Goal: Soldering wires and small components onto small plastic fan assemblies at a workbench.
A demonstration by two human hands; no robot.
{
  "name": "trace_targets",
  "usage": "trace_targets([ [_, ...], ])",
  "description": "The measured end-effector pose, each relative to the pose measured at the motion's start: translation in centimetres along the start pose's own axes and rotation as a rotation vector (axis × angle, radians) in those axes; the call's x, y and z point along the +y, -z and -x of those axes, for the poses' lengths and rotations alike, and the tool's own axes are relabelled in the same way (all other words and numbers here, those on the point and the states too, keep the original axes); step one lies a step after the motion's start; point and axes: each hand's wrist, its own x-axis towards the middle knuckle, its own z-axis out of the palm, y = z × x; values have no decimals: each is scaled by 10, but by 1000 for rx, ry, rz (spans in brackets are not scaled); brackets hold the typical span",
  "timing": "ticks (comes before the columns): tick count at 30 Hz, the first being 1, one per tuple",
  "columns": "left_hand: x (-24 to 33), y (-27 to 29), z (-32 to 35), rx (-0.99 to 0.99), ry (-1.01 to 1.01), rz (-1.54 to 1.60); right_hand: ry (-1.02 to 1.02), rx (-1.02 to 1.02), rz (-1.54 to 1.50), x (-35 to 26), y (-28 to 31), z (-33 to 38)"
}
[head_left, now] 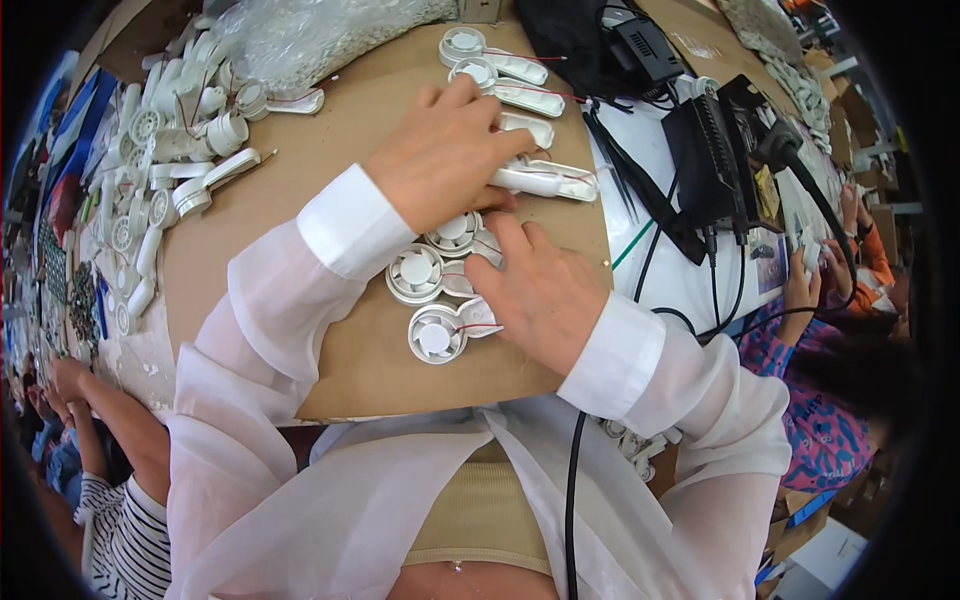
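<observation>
- White fan units with open handles lie just left of the right hand and under its fingers; more white handle pieces lie under and beside the left hand.
- Both hands are bent over these parts; fingertips are partly hidden, so I cannot tell whether either grips.
- A thin red wire by the right hand could snag or pull loose if a finger drags it.
- Close-packed units might knock askew should a wrist or loose cuff brush them.
- Beneath both hands: a brown cardboard sheet.
- Left of the left hand: a heap of white fan parts.
- Beyond the right hand, rightward: a black power box with cables.
- Farther out on either side, co-workers sit.
</observation>
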Motion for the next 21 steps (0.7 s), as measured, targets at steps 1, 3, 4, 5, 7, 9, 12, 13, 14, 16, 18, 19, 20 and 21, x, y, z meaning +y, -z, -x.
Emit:
trace_targets([
  [1,1,1,2,-1,21,-6,10,-24,5,2,4,1],
  [3,4,-1,4,-3,50,-8,15,-77,16,7,12,7],
  [4,2,-3,5,-12,27,21,-19,-80,20,8,20,13],
  [5,1,-6,4,-20,2,55,-18,-93,-21,11,31,23],
  [7,11,-18,-6,-34,-35,71,-40,-128,-108,24,54,55],
  [9,25,-27,-15,-28,-132,97,-83,-50,-231,38,80,98],
  [12,41,-30,-19,-16,-157,251,-152,248,-330,73,123,178],
  [13,50,-25,-19,-138,-87,180,-113,398,-302,80,136,216],
  [14,51,-22,-8,-174,-77,173,-295,496,-315,71,146,257],
  [16,75,-22,9,-181,-104,160,-783,778,-649,24,163,344],
  [18,91,-27,26,-202,-92,190,-1279,800,-531,-21,188,450],
  [19,103,-27,22,-192,-146,208,-1269,1116,-356,-48,175,492],
  [20,113,-24,20,-186,-166,211,-1288,1147,-330,-69,178,511],
  [21,120,-23,23,-183,-168,216,-1371,1120,-268,-98,185,538],
])
